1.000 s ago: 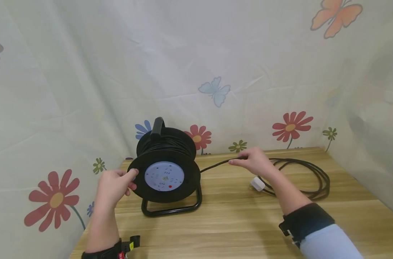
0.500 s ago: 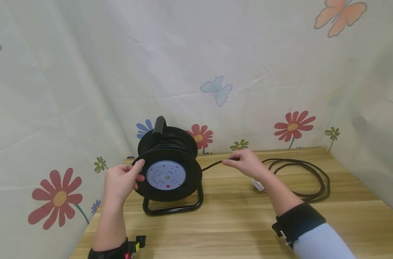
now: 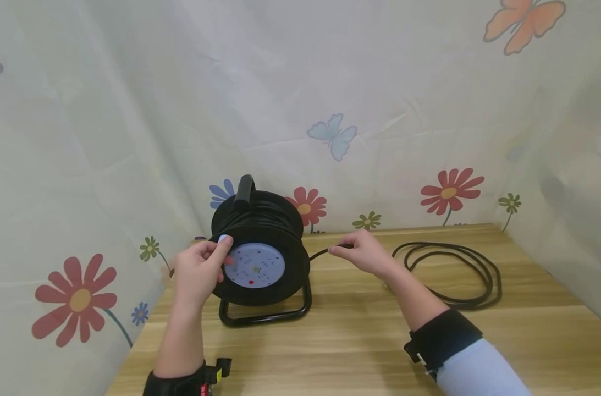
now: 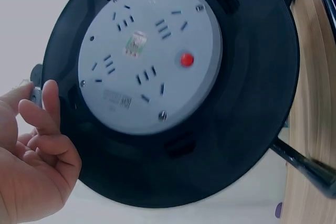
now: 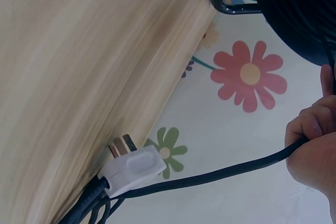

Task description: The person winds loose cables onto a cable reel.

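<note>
A black cable reel (image 3: 295, 275) stands upright on its tubular frame, its round socket panel (image 3: 255, 265) facing me. At the upper left of the front rim, my left hand (image 3: 198, 269) pinches a small grey knob (image 4: 35, 97) between thumb and fingers. Black cable (image 3: 319, 253) runs off the reel's right side into my right hand (image 3: 362, 252), which grips it just above the table. Beyond that hand the cable lies in loose loops (image 3: 489, 275) on the tabletop. Its white three-pin plug (image 5: 131, 169) shows in the right wrist view; in the head view my right arm covers it.
The wooden table (image 3: 330, 352) has its back edge against a white curtain (image 3: 379, 82) printed with flowers and butterflies. More curtain closes in at both sides. The reel's carrying handle (image 3: 244, 192) rises above the drum, and its bent frame foot (image 3: 268, 320) rests on the wood.
The reel has turned clockwise, its red button shifting left. My left hand has travelled up and right with the knob. My right hand has moved left, nearer the reel, with the cable.
</note>
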Action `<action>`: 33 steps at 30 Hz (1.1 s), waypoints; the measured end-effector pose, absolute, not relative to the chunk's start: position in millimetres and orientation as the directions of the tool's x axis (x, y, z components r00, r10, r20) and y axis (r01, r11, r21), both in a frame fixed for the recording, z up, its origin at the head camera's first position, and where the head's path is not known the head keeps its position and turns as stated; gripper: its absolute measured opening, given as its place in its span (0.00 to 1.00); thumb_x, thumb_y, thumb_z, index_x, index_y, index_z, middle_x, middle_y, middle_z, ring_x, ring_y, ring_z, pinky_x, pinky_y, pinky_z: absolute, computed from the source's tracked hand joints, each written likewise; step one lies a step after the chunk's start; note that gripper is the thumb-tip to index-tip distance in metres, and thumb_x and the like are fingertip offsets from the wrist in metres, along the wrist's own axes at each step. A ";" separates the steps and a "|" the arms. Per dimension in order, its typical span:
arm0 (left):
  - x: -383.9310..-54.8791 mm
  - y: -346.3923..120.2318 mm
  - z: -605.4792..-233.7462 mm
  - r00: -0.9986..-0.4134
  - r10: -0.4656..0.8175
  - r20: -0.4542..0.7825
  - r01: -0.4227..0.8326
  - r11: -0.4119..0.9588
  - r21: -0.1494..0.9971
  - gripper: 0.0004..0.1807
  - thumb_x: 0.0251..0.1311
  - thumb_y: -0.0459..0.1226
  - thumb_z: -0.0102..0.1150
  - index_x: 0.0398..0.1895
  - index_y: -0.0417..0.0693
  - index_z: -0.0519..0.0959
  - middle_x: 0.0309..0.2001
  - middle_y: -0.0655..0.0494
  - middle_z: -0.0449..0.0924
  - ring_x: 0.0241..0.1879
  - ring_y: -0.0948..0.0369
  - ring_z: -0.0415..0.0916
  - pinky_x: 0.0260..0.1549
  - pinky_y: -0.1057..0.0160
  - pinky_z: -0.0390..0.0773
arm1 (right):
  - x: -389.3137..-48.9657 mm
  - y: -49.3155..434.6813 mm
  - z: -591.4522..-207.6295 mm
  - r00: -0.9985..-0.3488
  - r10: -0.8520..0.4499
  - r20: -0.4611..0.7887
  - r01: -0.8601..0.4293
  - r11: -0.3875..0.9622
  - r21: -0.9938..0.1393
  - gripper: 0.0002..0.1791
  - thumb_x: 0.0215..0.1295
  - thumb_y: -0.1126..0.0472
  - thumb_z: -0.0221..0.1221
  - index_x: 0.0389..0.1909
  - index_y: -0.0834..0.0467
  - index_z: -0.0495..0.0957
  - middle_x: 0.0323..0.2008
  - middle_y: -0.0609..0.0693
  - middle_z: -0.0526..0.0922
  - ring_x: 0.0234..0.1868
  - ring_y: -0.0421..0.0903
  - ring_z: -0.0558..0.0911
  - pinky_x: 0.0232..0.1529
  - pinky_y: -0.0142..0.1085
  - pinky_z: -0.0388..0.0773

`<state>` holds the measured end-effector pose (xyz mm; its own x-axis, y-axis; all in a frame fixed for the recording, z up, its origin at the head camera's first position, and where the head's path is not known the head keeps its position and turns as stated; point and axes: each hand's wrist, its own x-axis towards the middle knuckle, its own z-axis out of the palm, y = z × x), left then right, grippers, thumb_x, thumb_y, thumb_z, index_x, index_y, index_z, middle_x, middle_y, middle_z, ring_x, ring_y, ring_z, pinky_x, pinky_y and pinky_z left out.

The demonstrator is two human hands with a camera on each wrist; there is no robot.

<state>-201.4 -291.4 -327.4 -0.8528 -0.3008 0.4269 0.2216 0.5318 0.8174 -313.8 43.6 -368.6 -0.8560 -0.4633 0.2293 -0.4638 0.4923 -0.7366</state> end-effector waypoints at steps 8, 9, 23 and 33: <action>-201.5 -276.7 -324.6 -0.840 -0.285 0.461 0.234 0.577 0.782 0.29 0.57 0.64 0.55 0.25 0.48 0.80 0.21 0.56 0.82 0.12 0.56 0.70 0.11 0.62 0.66 | -312.8 17.4 -373.3 -0.824 -0.515 0.234 -0.502 0.474 -0.723 0.07 0.64 0.53 0.61 0.31 0.49 0.85 0.26 0.44 0.80 0.25 0.43 0.71 0.28 0.38 0.69; -201.4 -274.5 -323.9 -0.837 -0.282 0.470 0.236 0.588 0.773 0.29 0.57 0.64 0.54 0.25 0.48 0.80 0.20 0.57 0.81 0.12 0.57 0.70 0.12 0.61 0.67 | -313.0 14.7 -373.9 -0.820 -0.521 0.238 -0.510 0.475 -0.717 0.07 0.64 0.53 0.61 0.31 0.49 0.85 0.27 0.43 0.81 0.26 0.43 0.72 0.29 0.38 0.70; -207.0 -232.6 -311.7 -0.778 -0.266 0.568 0.217 0.736 0.641 0.29 0.64 0.61 0.48 0.16 0.52 0.78 0.13 0.67 0.77 0.21 0.64 0.72 0.18 0.58 0.69 | -310.5 6.0 -379.0 -0.788 -0.574 0.220 -0.539 0.473 -0.697 0.09 0.64 0.58 0.60 0.25 0.49 0.84 0.15 0.43 0.69 0.16 0.40 0.62 0.21 0.35 0.62; -208.3 -225.9 -314.1 -0.733 -0.276 0.622 0.145 0.830 0.539 0.30 0.67 0.54 0.47 0.09 0.49 0.67 0.09 0.59 0.67 0.13 0.59 0.65 0.11 0.59 0.59 | -306.9 9.0 -376.7 -0.772 -0.597 0.217 -0.590 0.548 -0.593 0.08 0.65 0.57 0.60 0.27 0.49 0.83 0.18 0.41 0.76 0.18 0.39 0.68 0.22 0.35 0.66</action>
